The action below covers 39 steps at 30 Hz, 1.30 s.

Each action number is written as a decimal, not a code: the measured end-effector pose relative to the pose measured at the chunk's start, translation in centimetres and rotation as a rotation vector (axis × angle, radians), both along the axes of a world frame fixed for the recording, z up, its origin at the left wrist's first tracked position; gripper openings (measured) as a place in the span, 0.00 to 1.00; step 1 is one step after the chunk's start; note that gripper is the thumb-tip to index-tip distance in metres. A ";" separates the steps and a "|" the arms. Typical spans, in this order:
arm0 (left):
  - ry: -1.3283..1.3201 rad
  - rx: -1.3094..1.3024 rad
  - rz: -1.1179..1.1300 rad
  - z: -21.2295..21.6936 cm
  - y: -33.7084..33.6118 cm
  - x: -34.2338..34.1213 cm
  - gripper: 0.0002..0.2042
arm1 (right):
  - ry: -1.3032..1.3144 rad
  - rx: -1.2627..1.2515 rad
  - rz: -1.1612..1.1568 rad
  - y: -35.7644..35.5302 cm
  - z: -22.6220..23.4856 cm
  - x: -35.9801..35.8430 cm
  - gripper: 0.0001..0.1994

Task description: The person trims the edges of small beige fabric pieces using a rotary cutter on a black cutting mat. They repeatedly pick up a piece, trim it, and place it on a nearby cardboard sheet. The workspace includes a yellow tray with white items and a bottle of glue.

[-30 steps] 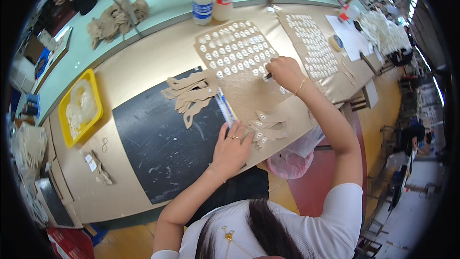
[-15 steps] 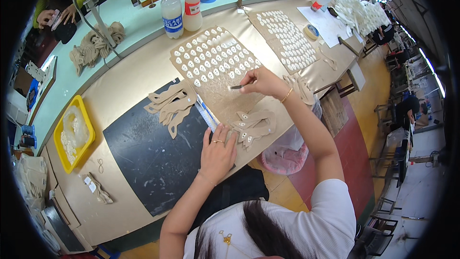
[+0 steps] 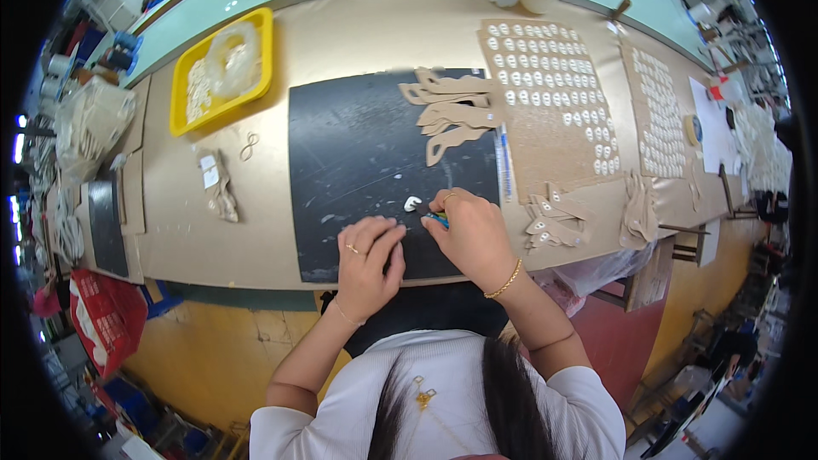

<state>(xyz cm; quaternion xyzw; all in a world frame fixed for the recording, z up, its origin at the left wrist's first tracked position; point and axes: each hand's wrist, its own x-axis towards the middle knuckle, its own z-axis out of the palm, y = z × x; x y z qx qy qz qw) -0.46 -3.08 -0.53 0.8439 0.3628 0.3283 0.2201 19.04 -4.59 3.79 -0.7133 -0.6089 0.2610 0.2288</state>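
A small white piece (image 3: pixel 411 204) with rounded edges and dark gaps sits over the scuffed black mat (image 3: pixel 354 158), near its front edge. Just right of it, a slim tool (image 3: pixel 440 219), blue and green along its body, slants from the right hand (image 3: pixel 474 237), its dark tip meeting the piece; whether it grips is too small to tell.

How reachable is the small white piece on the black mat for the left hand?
Probably yes: only bare black mat separates the left hand from the white piece; the right hand lies beyond it.
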 end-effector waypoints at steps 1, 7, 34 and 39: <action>0.045 -0.002 0.035 0.0 0.2 -0.4 0.20 | -0.032 -0.019 0.023 0.1 -0.1 -0.7 0.10; 0.222 -0.029 0.059 -0.4 0.9 0.7 0.24 | -0.201 -0.063 0.080 0.2 0.7 -2.3 0.11; -0.104 -0.131 0.156 -1.4 3.1 1.4 0.15 | -0.285 0.415 0.011 8.9 -4.9 7.1 0.19; -0.165 -0.149 0.157 -1.3 3.0 1.1 0.17 | -0.146 0.410 0.002 8.6 -4.1 6.3 0.13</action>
